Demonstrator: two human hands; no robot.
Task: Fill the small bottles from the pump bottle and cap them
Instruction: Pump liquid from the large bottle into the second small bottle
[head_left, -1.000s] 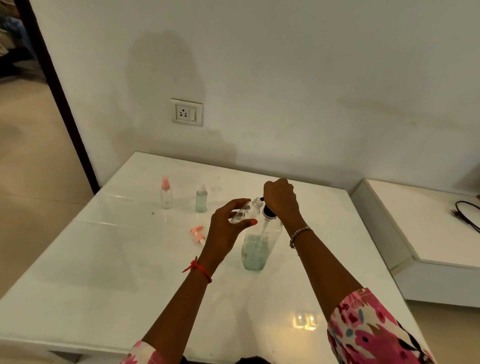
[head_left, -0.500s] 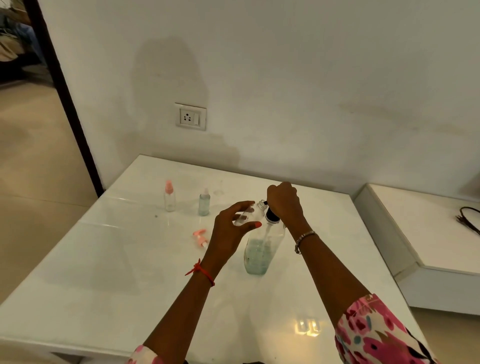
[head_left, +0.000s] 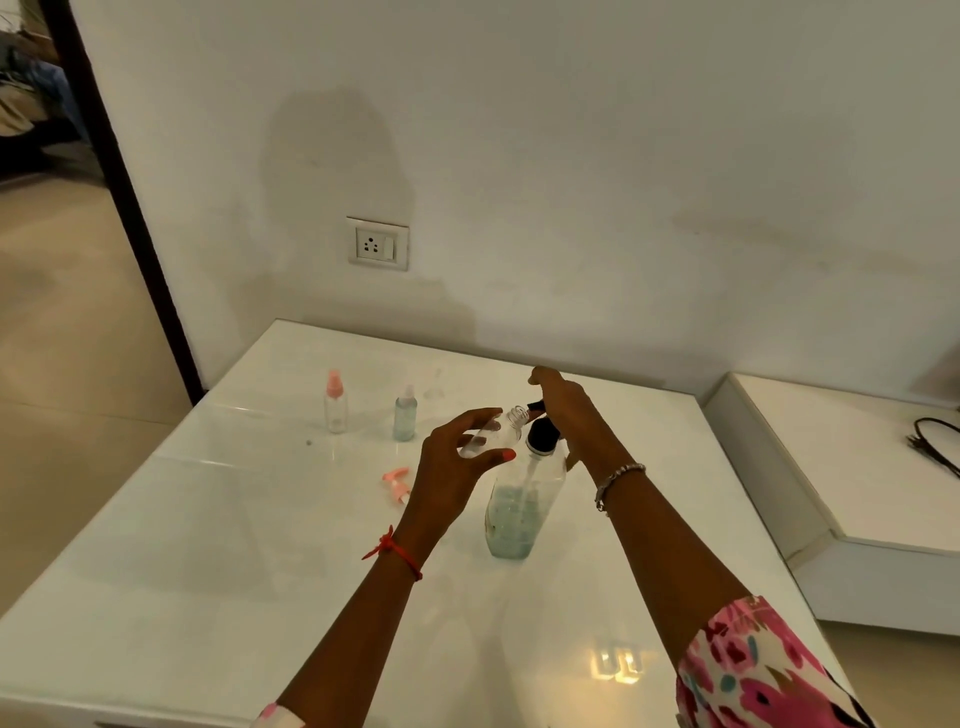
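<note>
A clear pump bottle (head_left: 522, 506) with bluish liquid and a black pump head stands mid-table. My right hand (head_left: 569, 410) rests on top of the pump head, fingers bent over it. My left hand (head_left: 454, 467) holds a small clear uncapped bottle (head_left: 498, 434) tilted, its threaded neck at the black nozzle. A pink spray cap (head_left: 397, 480) lies on the table left of my left hand. Farther back stand a small bottle with a pink cap (head_left: 336, 402) and a small bottle with bluish liquid and a clear cap (head_left: 405, 415).
The white glossy table (head_left: 234, 545) meets the wall at the back. A lower white surface (head_left: 857, 467) to the right carries a black cable (head_left: 935, 441). A wall socket (head_left: 377, 244) sits above the table. An open doorway lies at the left.
My right hand has risen a little on the pump head and its fingers have loosened. The left hand keeps the small bottle at the nozzle.
</note>
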